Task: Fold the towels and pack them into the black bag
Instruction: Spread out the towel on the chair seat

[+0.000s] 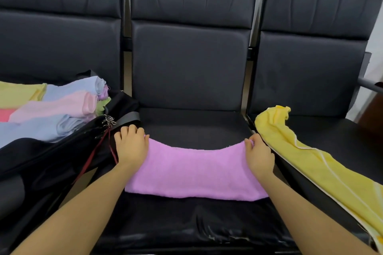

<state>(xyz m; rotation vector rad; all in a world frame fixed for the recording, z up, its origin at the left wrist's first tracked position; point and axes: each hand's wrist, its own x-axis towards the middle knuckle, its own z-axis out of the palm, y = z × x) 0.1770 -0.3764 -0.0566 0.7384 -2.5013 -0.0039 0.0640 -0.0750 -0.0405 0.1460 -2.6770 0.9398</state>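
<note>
Left hand (130, 145) had its fingers (132, 130) curled over the far-left corner of the pink towel (194, 174), gripping it; right hand (260, 155) pinched the far-right corner, fingers narrow and bunched on the edge. Towel lay flat on the middle seat (194, 126), already a doubled strip by the look of it, far edge sagging toward the person between the two grips, near edge lying straight across the seat. Soft terry, light, no stiffness: it would droop wherever unsupported, so corners were the right place to hold, with tension kept across the span to stop the middle bowing. Not slippery, nothing fragile. Judged step: mid-fold, next fold probably bringing one end over the other. Black bag (51, 155) sat open on the left seat, touching or just beside the left hand, with folded towels (62, 107) stacked inside in blue, pink, yellow and green; a zip pull and red cord hung at its near lip, possible snag point when loading. Yellow towel (315, 163) lay unfolded on the right seat (331, 130), draped over its front edge, just beside the right hand, untouched.
</note>
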